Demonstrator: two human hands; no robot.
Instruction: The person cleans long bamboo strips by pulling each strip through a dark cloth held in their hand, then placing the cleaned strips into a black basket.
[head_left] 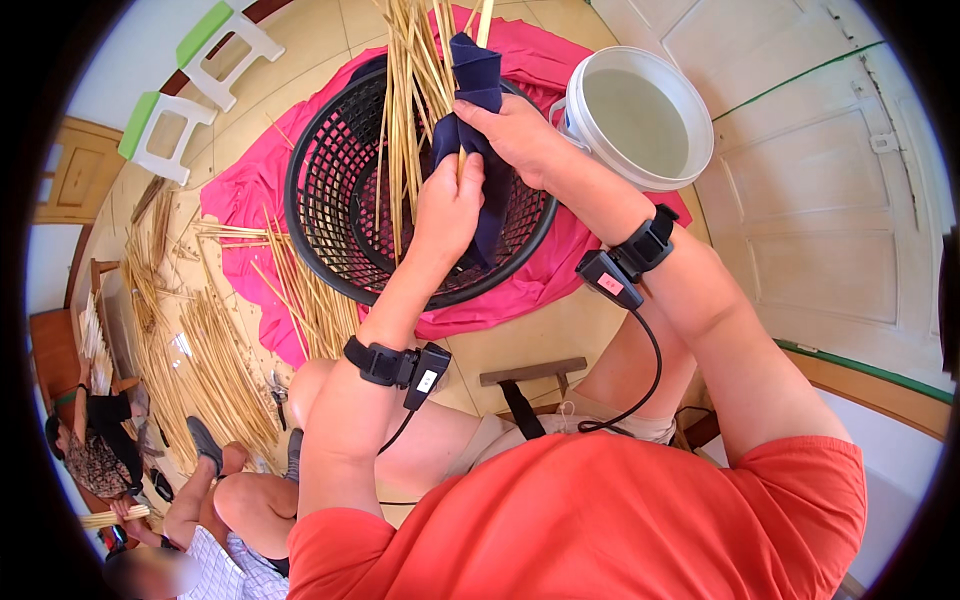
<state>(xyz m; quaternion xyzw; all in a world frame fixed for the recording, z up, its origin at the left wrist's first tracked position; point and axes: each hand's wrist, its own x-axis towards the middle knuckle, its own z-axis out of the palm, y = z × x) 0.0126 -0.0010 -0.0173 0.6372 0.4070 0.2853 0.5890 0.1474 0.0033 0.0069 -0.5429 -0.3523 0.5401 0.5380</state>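
Both hands are closed and nearly touching over a black, open-lattice plastic basket [306, 228]: the right hand [512, 138] is clamped on a folded navy-blue cloth [477, 75], its thumb laid along the front, while the left hand [450, 205] just below it is pinched on what seems to be a slim, straw-coloured wooden stick [461, 163]. The cloth appears wrapped around that stick, probably so that the grip bears evenly on it; a pale tip shows above the folds, and the loose end hangs into the basket. The basket's deep wall seems to prop up a sheaf of long, straw-coloured sticks [412, 85], leaning within easy reach. A bright pink fabric sheet [240, 185] lies beneath, likely to shield the tiled floor, and a round white plastic bucket [697, 135] of cloudy water stands just beside, on the right hand's side. The sticks look thin, straight and smooth, yellowish with paler stretches; the cloth is matte, creased and bunched, though whether it is damp cannot be told.
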